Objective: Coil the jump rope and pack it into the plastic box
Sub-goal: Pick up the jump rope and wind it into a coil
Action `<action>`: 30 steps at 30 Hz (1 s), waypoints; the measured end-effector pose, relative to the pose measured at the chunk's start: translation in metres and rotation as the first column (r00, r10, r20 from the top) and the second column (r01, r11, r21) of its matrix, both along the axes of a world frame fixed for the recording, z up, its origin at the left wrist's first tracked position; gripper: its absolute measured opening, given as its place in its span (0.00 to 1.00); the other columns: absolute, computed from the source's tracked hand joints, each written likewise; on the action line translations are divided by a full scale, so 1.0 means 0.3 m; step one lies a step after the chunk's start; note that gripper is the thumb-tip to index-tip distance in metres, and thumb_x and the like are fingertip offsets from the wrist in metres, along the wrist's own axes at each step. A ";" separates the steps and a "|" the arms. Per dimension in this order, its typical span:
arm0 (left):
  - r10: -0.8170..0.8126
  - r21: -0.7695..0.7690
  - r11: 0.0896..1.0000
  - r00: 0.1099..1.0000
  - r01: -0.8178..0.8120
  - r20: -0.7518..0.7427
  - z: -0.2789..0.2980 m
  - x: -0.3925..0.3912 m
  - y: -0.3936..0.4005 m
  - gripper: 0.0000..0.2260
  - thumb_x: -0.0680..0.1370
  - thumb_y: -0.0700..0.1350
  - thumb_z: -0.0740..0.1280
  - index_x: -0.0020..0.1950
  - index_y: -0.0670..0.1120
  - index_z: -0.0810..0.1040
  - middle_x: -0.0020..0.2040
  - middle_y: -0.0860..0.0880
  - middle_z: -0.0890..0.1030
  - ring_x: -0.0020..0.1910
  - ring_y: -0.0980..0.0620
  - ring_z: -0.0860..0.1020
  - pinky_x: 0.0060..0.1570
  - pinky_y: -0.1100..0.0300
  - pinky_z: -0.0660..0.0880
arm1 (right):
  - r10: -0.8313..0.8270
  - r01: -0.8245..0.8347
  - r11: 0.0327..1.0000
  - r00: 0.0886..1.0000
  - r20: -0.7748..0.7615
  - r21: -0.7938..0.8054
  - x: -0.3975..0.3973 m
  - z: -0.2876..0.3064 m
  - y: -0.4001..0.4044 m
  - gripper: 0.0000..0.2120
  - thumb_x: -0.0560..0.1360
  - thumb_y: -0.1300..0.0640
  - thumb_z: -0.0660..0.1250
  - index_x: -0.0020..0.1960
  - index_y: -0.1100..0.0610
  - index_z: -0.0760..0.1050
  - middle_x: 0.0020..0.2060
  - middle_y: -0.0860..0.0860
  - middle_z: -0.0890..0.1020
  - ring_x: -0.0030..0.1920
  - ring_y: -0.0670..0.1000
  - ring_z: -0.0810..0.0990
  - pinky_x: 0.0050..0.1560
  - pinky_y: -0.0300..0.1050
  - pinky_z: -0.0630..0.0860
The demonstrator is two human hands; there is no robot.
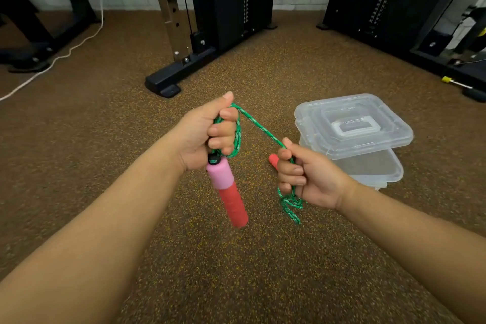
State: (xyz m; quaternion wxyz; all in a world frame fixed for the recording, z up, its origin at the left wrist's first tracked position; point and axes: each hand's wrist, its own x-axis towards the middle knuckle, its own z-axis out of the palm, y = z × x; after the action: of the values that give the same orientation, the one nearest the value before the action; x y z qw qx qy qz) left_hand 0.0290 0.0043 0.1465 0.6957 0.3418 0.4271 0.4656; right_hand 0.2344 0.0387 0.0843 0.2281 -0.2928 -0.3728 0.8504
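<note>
Green jump rope [263,127] between both hands

left hand [207,134]: fist, thumb up, arm outstretched | right hand [307,179]: fist, lower, arm outstretched

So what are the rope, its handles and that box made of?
Rope: seemingly braided cord, green with white flecks, matte. Handle: likely soft foam, pink and red, dull, no shine. Box: clear, glossy, see-through plastic, and so is its lid.

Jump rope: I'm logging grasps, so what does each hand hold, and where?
Left hand grips the green cord loops above the pink-red handle. Right hand grips the cord further along.
</note>
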 end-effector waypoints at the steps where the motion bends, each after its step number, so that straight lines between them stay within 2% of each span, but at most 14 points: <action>1: 0.022 -0.002 1.000 1.000 -0.022 0.001 0.000 -0.004 0.003 0.19 0.79 0.57 0.56 0.30 0.52 0.66 0.17 0.55 0.60 0.16 0.59 0.60 0.24 0.63 0.63 | -0.004 0.002 0.998 0.999 -0.035 -0.056 0.010 -0.007 0.003 0.15 0.75 0.45 0.58 0.34 0.50 0.70 0.20 0.44 0.61 0.19 0.43 0.60 0.28 0.38 0.67; 4: 0.072 -0.020 0.997 0.997 -0.072 0.001 -0.004 -0.005 0.001 0.18 0.79 0.57 0.56 0.31 0.52 0.66 0.18 0.55 0.60 0.17 0.58 0.60 0.24 0.63 0.62 | 0.022 -0.035 0.991 0.995 -0.100 -0.130 0.035 -0.032 -0.001 0.10 0.77 0.51 0.59 0.41 0.52 0.75 0.23 0.45 0.65 0.22 0.43 0.63 0.30 0.38 0.71; 6: 0.125 -0.031 0.992 0.992 -0.124 0.030 -0.001 -0.009 0.003 0.19 0.80 0.57 0.56 0.31 0.52 0.66 0.17 0.55 0.61 0.17 0.59 0.60 0.24 0.64 0.63 | 0.044 -0.045 0.998 0.999 -0.012 -0.045 0.049 -0.052 -0.015 0.07 0.76 0.55 0.60 0.47 0.54 0.76 0.26 0.46 0.67 0.24 0.44 0.66 0.32 0.39 0.74; 9: 0.203 -0.026 0.979 0.978 -0.202 0.055 0.013 -0.025 0.007 0.19 0.80 0.57 0.56 0.30 0.52 0.66 0.17 0.55 0.61 0.17 0.58 0.59 0.24 0.65 0.63 | 0.003 -0.032 0.989 0.979 0.204 0.141 0.068 -0.089 -0.028 0.11 0.74 0.49 0.62 0.41 0.53 0.79 0.24 0.47 0.66 0.24 0.46 0.64 0.35 0.42 0.70; 11: 0.240 -0.016 0.971 0.969 -0.240 0.059 0.017 -0.035 0.010 0.19 0.80 0.57 0.56 0.31 0.52 0.65 0.17 0.55 0.61 0.17 0.58 0.59 0.24 0.65 0.63 | -0.045 -0.022 0.975 0.955 0.293 0.221 0.084 -0.104 -0.024 0.16 0.73 0.42 0.60 0.34 0.52 0.75 0.22 0.47 0.64 0.24 0.47 0.61 0.35 0.43 0.66; 14: 0.273 -0.013 0.962 0.961 -0.273 0.049 0.014 -0.045 0.013 0.18 0.80 0.57 0.57 0.32 0.52 0.65 0.18 0.55 0.61 0.17 0.58 0.59 0.24 0.64 0.64 | -0.097 0.042 0.979 0.957 0.274 0.199 0.111 -0.119 -0.004 0.17 0.77 0.43 0.56 0.35 0.53 0.69 0.22 0.46 0.63 0.24 0.46 0.60 0.36 0.44 0.63; 17: 0.271 -0.015 0.963 0.962 -0.271 0.041 0.008 -0.049 0.011 0.18 0.80 0.57 0.57 0.32 0.52 0.65 0.18 0.55 0.61 0.17 0.58 0.60 0.24 0.64 0.64 | -0.099 0.063 0.986 0.966 0.238 0.156 0.136 -0.138 0.017 0.13 0.81 0.52 0.54 0.42 0.55 0.72 0.24 0.46 0.64 0.25 0.46 0.60 0.35 0.42 0.63; 21: 0.235 -0.018 0.972 0.972 -0.235 0.011 0.006 -0.029 0.009 0.18 0.80 0.57 0.57 0.31 0.52 0.66 0.18 0.55 0.61 0.18 0.58 0.60 0.24 0.64 0.64 | -0.092 -0.106 0.929 0.862 0.498 0.356 0.144 -0.173 0.014 0.15 0.82 0.51 0.53 0.41 0.54 0.71 0.22 0.43 0.63 0.22 0.44 0.58 0.25 0.38 0.57; 24: 0.193 -0.020 0.981 0.981 -0.193 -0.024 0.005 -0.008 0.008 0.18 0.79 0.57 0.57 0.31 0.52 0.66 0.18 0.55 0.61 0.18 0.58 0.60 0.25 0.64 0.64 | -0.197 -0.183 0.854 0.752 0.629 0.487 0.127 -0.187 0.015 0.16 0.82 0.50 0.53 0.41 0.52 0.74 0.25 0.45 0.68 0.23 0.44 0.63 0.28 0.42 0.60; 26: 0.127 -0.019 0.991 0.990 -0.129 -0.064 0.001 0.006 0.008 0.18 0.80 0.57 0.57 0.32 0.52 0.66 0.18 0.56 0.61 0.18 0.58 0.60 0.25 0.63 0.64 | -0.226 -0.371 0.737 0.653 0.722 0.566 0.116 -0.192 0.023 0.12 0.81 0.51 0.54 0.49 0.50 0.77 0.40 0.46 0.77 0.35 0.44 0.74 0.40 0.43 0.71; 27: 0.076 -0.021 0.997 0.993 -0.079 -0.092 -0.002 0.015 0.006 0.18 0.80 0.57 0.56 0.32 0.51 0.65 0.19 0.56 0.60 0.18 0.57 0.60 0.25 0.63 0.64 | -0.214 -0.403 0.709 0.660 0.720 0.580 0.104 -0.189 0.024 0.11 0.81 0.51 0.56 0.57 0.49 0.75 0.51 0.45 0.77 0.46 0.43 0.77 0.52 0.42 0.73; 28: 0.017 -0.027 0.999 0.992 -0.021 -0.125 -0.005 0.028 0.004 0.18 0.80 0.57 0.56 0.32 0.51 0.65 0.19 0.56 0.60 0.18 0.57 0.60 0.25 0.62 0.64 | -0.202 -0.373 0.708 0.708 0.677 0.600 0.089 -0.173 0.020 0.14 0.80 0.50 0.58 0.65 0.47 0.71 0.62 0.45 0.75 0.58 0.43 0.75 0.63 0.44 0.70; 29: -0.041 -0.038 0.999 0.986 0.035 -0.160 -0.009 0.043 0.001 0.18 0.80 0.57 0.56 0.32 0.51 0.65 0.19 0.56 0.60 0.18 0.57 0.60 0.26 0.62 0.64 | -0.202 -0.287 0.719 0.786 0.585 0.633 0.072 -0.152 0.017 0.19 0.79 0.51 0.60 0.69 0.45 0.67 0.68 0.45 0.71 0.66 0.43 0.71 0.70 0.47 0.66; 30: -0.090 -0.050 0.995 0.978 0.082 -0.188 -0.014 0.060 -0.001 0.18 0.80 0.56 0.57 0.32 0.51 0.65 0.19 0.56 0.61 0.18 0.57 0.60 0.26 0.62 0.64 | -0.200 -0.201 0.726 0.854 0.481 0.657 0.051 -0.115 0.009 0.22 0.78 0.53 0.62 0.71 0.45 0.65 0.70 0.46 0.69 0.70 0.43 0.67 0.73 0.48 0.63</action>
State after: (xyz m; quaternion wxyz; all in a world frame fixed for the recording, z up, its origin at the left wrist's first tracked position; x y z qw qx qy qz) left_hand 0.0470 0.0039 0.1422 0.6784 0.3880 0.4860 0.3911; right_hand 0.2497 0.0415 0.0497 0.2099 -0.4059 -0.7077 0.5389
